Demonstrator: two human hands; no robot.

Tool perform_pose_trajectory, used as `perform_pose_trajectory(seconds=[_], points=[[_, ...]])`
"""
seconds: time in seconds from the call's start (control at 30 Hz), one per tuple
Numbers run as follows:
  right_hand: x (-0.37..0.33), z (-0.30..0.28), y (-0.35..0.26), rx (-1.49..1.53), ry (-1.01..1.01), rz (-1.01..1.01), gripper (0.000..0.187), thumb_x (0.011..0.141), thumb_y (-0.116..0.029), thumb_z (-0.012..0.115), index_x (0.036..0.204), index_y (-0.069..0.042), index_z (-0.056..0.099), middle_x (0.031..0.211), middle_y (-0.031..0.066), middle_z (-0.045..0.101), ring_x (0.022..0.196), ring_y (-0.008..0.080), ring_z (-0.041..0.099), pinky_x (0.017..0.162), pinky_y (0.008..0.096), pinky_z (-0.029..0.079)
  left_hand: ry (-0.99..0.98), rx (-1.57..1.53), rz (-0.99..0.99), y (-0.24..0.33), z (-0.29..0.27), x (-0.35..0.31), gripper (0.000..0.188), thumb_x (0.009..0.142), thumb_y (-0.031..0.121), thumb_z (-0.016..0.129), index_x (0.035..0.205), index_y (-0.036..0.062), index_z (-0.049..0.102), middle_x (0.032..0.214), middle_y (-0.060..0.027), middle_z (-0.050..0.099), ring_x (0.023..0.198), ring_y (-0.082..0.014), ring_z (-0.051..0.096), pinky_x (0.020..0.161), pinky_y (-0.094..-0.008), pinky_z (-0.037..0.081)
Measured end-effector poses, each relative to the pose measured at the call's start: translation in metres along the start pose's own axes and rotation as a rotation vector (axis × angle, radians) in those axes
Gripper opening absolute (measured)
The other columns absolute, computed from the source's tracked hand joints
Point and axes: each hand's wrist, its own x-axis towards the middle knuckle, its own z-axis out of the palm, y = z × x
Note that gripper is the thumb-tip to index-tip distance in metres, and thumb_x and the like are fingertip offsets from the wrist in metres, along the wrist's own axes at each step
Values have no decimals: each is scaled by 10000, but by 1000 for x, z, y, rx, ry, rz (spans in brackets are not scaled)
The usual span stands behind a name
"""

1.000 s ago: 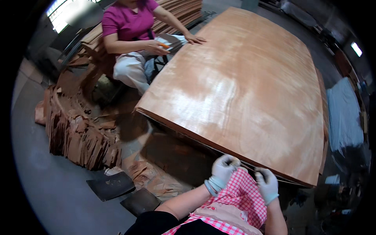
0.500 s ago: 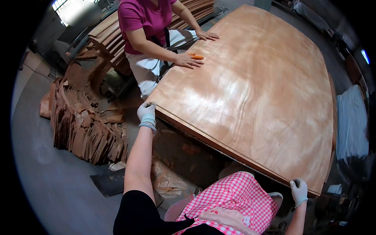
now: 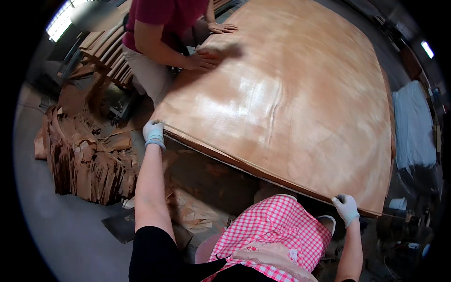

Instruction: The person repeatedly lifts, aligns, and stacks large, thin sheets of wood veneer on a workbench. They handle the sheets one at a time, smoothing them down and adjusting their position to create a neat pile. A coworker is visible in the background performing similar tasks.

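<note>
A large, thin wood veneer sheet (image 3: 300, 103), pale brown and shiny in places, lies on top of a stack whose layered near edge (image 3: 225, 157) shows. My left hand (image 3: 153, 132), in a white glove, is closed on the sheet's near left corner. My right hand (image 3: 347, 209), also gloved, pinches the near edge close to the right corner. The fingertips are partly hidden at the edge. Across the sheet, a co-worker's hand (image 3: 202, 60) presses flat near the left side, and that person's other hand (image 3: 222, 27) rests farther back.
A bundle of brown veneer scraps (image 3: 89, 160) stands on the floor at the left. Behind the co-worker (image 3: 159, 37) is a stack of long boards (image 3: 110, 51). Scraps (image 3: 192, 209) and a dark flat piece (image 3: 120, 225) lie below my left arm. A pale blue covered pile (image 3: 413, 124) stands right.
The view has shifted, moving the scene left and up. Both my hands keep their places at the edge. The co-worker leans farther over the sheet.
</note>
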Motion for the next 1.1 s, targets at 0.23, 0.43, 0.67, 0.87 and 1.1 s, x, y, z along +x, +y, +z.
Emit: perform_pose_trajectory(seconds=[0.23,0.43,0.67,0.87,1.1], points=[[10,-8,24,-78,21,134,407,794,-371,678,903,20,695,902,236,678,885,367,657,787,416,508,17,456,-131,46,7,-18,873,621,390,836,1354,77,481,1334,-256,516,1210,-383,529,1022,-436,440],[25,-2,19,-83,-45,266,430,784,-420,684,913,-10,702,904,216,685,884,352,657,799,424,502,39,365,-189,-7,-3,33,1076,593,414,880,1444,29,346,1436,-242,415,1313,-352,428,1094,-407,363],[30,4,19,-74,-132,350,441,764,-446,695,938,-40,705,956,183,696,927,326,662,827,403,511,93,645,-143,27,-7,12,1018,659,553,793,1460,122,337,1470,-257,329,1317,-399,394,1065,-487,376],[33,7,20,-81,-93,264,447,786,-445,660,954,-32,703,1029,199,678,996,356,640,857,436,509,180,473,594,125,55,-155,780,851,411,647,1435,-4,340,1455,-242,369,1348,-351,362,1094,-415,325],[22,0,23,-20,-88,305,401,793,-399,660,1010,-66,712,1046,186,680,991,350,655,832,444,527,-792,397,1185,217,164,-505,872,822,417,639,1463,-36,260,1531,-271,212,1429,-410,171,1175,-509,93]])
